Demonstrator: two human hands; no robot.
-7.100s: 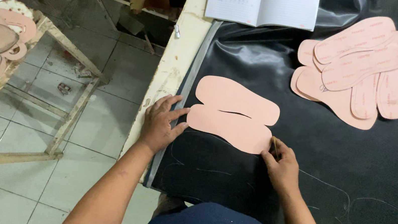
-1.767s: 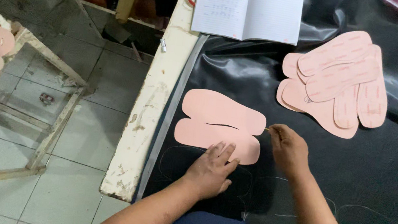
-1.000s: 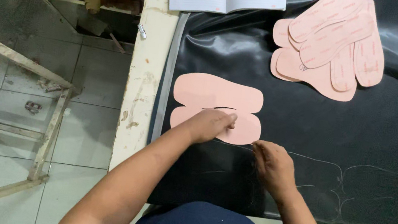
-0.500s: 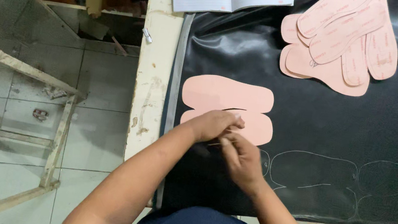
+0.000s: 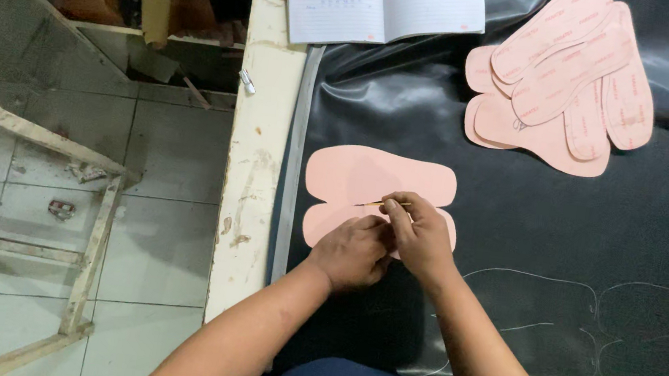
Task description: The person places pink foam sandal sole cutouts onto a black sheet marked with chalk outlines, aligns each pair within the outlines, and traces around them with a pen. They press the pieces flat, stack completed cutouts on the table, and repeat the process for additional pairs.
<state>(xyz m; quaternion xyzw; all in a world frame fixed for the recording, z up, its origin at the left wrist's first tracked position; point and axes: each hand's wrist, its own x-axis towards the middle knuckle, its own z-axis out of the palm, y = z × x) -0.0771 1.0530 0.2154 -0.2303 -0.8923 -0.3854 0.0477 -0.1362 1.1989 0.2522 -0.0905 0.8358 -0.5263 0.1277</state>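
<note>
Up at the table's far edge lies an open notebook [image 5: 385, 0] with pale ruled pages, a rectangle half on the cream-painted wooden table edge [image 5: 253, 161] and half on the glossy black sheet [image 5: 600, 238] that covers the rest. Two flat pink sole-shaped templates lie side by side near the sheet's left border: the upper template [image 5: 378, 176] lies bare, and the lower template [image 5: 330, 220] is partly under both hands. The left hand [image 5: 353, 254] rests on it, fingers curled down flat. The right hand [image 5: 420, 237] pinches a thin pale marking stick [image 5: 388, 205] at the seam between the two templates. A fanned pile of pink soles [image 5: 564, 84], about seven, lies at the far right. Faint traced outlines [image 5: 584, 304] show on the sheet.
</note>
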